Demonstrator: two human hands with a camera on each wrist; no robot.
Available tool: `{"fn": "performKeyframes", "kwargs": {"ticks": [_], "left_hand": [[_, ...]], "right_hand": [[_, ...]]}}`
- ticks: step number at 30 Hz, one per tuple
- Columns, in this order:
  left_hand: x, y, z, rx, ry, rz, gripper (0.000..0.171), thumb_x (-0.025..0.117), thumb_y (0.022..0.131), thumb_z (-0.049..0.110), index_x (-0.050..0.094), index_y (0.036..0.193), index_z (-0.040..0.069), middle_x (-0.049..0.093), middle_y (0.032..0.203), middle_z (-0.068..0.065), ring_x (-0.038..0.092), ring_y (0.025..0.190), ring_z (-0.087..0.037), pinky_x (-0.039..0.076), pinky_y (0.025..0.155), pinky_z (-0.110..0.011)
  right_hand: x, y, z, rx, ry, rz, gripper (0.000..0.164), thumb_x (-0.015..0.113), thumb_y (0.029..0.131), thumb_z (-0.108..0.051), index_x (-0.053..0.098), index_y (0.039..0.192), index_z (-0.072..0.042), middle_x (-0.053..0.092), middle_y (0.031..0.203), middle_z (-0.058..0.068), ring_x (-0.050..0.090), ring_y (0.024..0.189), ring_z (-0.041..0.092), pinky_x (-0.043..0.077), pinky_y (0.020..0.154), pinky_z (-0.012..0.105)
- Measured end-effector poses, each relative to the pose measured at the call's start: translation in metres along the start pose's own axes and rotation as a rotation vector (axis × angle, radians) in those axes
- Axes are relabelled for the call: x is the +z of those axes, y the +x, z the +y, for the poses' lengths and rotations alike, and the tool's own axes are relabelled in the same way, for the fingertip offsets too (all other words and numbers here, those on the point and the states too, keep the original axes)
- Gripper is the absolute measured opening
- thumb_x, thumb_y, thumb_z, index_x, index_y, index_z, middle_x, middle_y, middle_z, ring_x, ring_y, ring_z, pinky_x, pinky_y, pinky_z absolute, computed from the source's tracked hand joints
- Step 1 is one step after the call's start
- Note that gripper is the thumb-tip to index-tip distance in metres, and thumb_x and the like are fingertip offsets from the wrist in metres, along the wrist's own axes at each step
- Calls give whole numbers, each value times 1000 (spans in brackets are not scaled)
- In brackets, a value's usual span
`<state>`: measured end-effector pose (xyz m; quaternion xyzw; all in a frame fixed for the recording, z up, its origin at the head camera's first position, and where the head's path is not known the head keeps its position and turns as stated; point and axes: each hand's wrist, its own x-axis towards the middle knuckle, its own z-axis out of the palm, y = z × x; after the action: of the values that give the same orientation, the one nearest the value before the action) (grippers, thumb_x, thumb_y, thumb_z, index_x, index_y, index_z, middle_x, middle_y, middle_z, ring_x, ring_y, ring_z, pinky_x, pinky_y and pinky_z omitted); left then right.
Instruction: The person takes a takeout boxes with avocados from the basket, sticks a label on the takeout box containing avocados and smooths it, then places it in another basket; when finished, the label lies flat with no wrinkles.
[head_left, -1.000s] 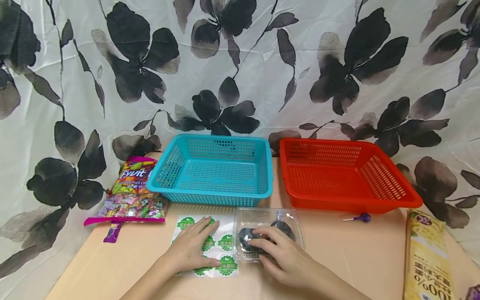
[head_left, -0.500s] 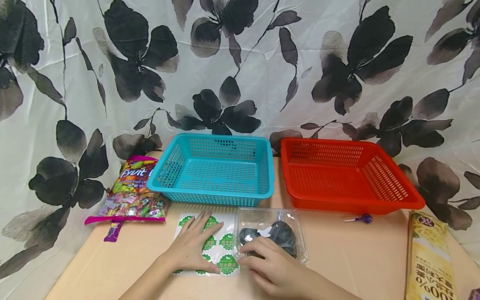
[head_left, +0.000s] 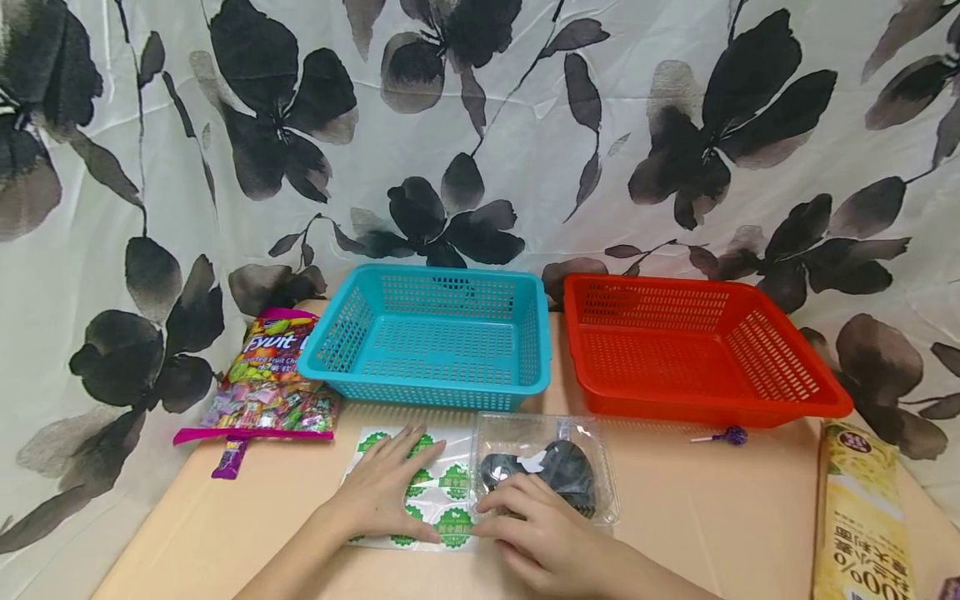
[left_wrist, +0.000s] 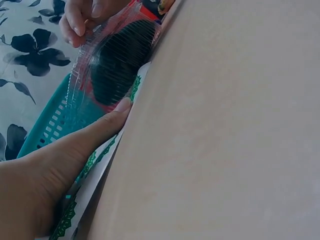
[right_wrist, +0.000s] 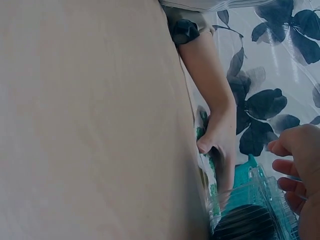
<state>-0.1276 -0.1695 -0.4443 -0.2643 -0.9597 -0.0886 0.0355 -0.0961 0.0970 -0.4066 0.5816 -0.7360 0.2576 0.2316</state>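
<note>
My left hand (head_left: 382, 492) lies on a white sheet of round green stickers (head_left: 455, 527), fingers spread and straight. To its right is a clear plastic box (head_left: 607, 467) with dark rounded contents (head_left: 567, 471); their exact kind I cannot tell. A pale patch shows on or through the lid. My right hand (head_left: 543, 533) hovers over the box's near left part, its fingertips close to the sheet's right edge. Loosely bent fingers (right_wrist: 290, 185) of that hand appear in the right wrist view, apart from the thumb, with nothing visible between them. In the left wrist view, my thumb (left_wrist: 112, 120) presses the sticker sheet.
Behind the hands stand a blue basket (head_left: 438, 392) and a red basket (head_left: 720, 410). A candy bag (head_left: 273, 392) and a small purple sweet (head_left: 229, 460) lie left. At right are a lollipop (head_left: 731, 435) and a yellow pasta packet (head_left: 858, 517). A floral cloth (head_left: 480, 125) hangs behind.
My right hand has drawn back from the box lid toward its near left edge, uncovering more of the dark contents and the pale patch. My left hand stays on the sticker sheet.
</note>
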Motion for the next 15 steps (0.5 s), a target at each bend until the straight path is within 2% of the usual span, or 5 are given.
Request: {"fn": "performKeyframes", "kwargs": {"ticks": [7,15], "left_hand": [[-8,-2,2,-30,-30,8,101,50,54,81,36,136,24,37,138,-9,35,125,-31,29,97,-55],[-15,-5,2,-9,-33,24,88,57,61,72,44,131,20,48,128,-8,43,117,-29,33,94,-53]], "right_hand": [[-1,3,2,-25,-6,23,24,52,82,-9,61,103,-16,54,110,-2,48,98,14,39,86,26],[-2,7,3,-36,-8,31,23,51,82,-9,62,102,-15,55,107,-2,49,96,14,40,83,26]]}}
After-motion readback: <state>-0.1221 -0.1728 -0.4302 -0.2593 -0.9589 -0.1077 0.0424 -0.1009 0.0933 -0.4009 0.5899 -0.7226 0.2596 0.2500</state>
